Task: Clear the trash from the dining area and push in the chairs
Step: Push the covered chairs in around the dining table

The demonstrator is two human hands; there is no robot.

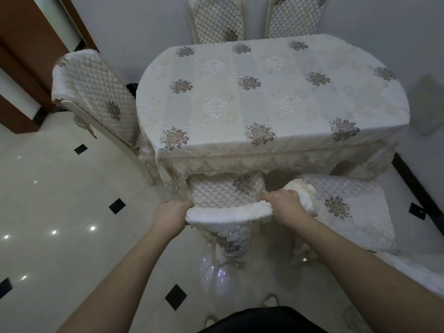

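Observation:
A chair with a quilted cream cover [228,212] stands right in front of me, its seat tucked under the near edge of the dining table [271,97]. My left hand [169,216] grips the left end of the chair's top rail. My right hand [282,203] grips the right end of the same rail. The table wears a cream floral cloth with nothing on it. A second covered chair [341,207] stands to the right, its seat mostly out from under the table.
Another covered chair [96,97] stands at the table's left end, and two more [216,18] stand against the far wall. Glossy white floor tiles with black diamonds lie to the left. A brown door frame [21,58] is at far left.

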